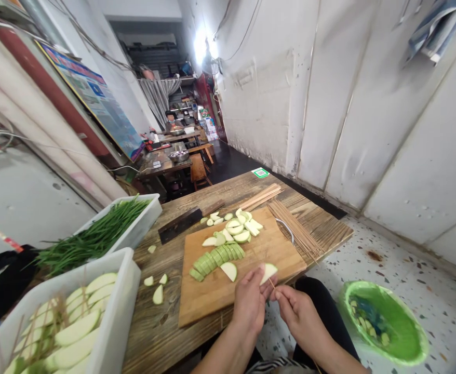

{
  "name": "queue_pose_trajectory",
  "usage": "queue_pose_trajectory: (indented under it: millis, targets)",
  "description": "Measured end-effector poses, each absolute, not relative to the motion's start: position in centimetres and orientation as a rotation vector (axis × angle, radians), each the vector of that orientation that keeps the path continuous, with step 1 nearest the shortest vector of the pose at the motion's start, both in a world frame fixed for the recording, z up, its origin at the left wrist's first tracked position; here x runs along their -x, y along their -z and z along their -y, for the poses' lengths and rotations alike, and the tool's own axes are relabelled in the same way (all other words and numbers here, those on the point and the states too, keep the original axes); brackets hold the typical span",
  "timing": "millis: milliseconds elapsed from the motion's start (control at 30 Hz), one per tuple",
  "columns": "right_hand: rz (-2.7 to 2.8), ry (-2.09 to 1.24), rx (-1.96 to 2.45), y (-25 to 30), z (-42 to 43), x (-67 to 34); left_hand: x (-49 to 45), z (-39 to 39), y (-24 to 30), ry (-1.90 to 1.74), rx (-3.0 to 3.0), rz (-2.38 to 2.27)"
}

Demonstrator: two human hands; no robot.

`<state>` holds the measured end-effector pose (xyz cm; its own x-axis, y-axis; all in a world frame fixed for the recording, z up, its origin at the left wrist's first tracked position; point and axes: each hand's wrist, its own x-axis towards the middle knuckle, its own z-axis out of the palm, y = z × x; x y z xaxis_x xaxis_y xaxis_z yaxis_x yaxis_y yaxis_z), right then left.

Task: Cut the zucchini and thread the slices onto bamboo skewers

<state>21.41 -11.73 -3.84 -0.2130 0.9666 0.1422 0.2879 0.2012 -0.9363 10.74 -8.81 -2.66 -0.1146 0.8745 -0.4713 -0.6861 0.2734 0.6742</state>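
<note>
Plainly, a pale slice (268, 273) in one hand and a thin stick (272, 283) in the other

The left hand (249, 301) grasps the slice between thumb and fingers, its rounded green-edged shape showing above the fingertips. Close against it, the right hand (296, 306) pinches the stick, which points up at the slice's lower edge; whether the tip has entered the flesh is too small to tell. Both grips are closed, and the slice appears at the near edge of the cutting board (286, 252).

Just left of the grip, a half-round piece (228, 271) lies flat on the board. Beyond that, further left, runs a leaning row of green-skinned slices (217, 259), with a heap of cut pieces (240, 227) behind it. A cleaver (180, 226) rests past the board, ahead and left of the hands. Ahead and to the right of the grip, a bundle of sticks (296, 228) is spread on the wooden table (329, 236).

Well left of the hands stands a white tub (132, 270) of slices with sticks in them. Right of the hands, a green basin (407, 330) sits on the speckled floor (442, 291).
</note>
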Motion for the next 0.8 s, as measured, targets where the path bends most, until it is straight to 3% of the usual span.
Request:
queue_pose_trajectory:
  millis: [200,400,533,633,800]
  targets:
    - [1.601,-0.985,1.216,3.8,10.9,-21.5,-11.8,9.3,2.5,-1.277,-0.418,-1.023]
    - [1.498,-1.021,1.249,4.3,10.4,-22.7,-7.1,6.1,0.6,-1.347,-1.307,-1.469]
    - [1.473,-1.078,1.244,5.0,10.7,-22.8,-5.2,1.7,-0.2,-0.747,-2.129,-1.882]
    - [1.451,-1.076,1.248,5.3,10.9,-22.9,-5.0,-0.4,-0.3,-0.292,-2.401,-2.012]
    - [1.431,-1.092,1.250,5.2,11.1,-23.2,-4.4,-1.7,-0.6,-0.151,-2.575,-2.015]
